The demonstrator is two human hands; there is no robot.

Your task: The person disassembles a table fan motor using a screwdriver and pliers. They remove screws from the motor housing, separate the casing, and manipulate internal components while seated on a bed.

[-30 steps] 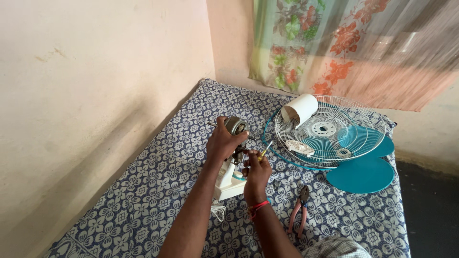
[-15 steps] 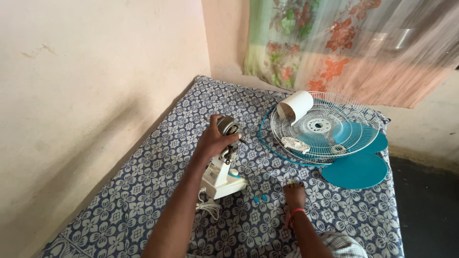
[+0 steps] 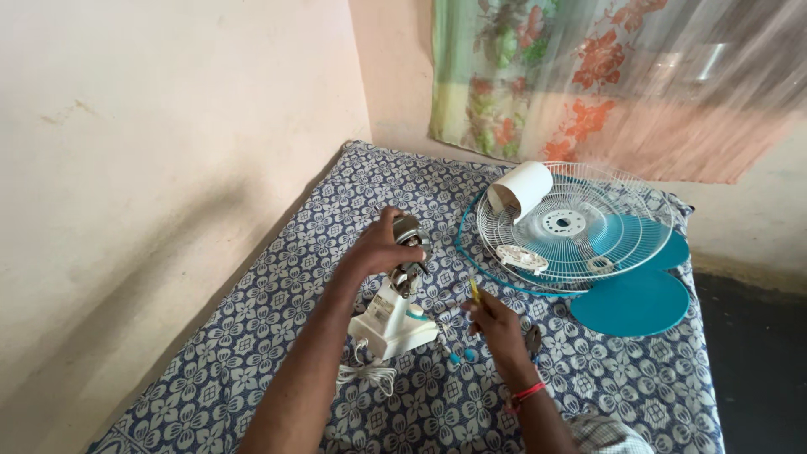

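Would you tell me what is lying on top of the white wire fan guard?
On the wire fan guard rest a white cylindrical cover and a small white plate. Teal blades show through beneath; their hub is hidden.

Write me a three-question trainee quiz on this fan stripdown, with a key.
1. True or false: the left hand grips the motor atop the white fan base.
2. What does the right hand hold? A) pliers B) yellow-handled screwdriver C) teal blade
3. Fill in: the white housing lies on the wire ____.

Key: 1 true. 2 B. 3 guard; the teal blade shows beneath and beside it.
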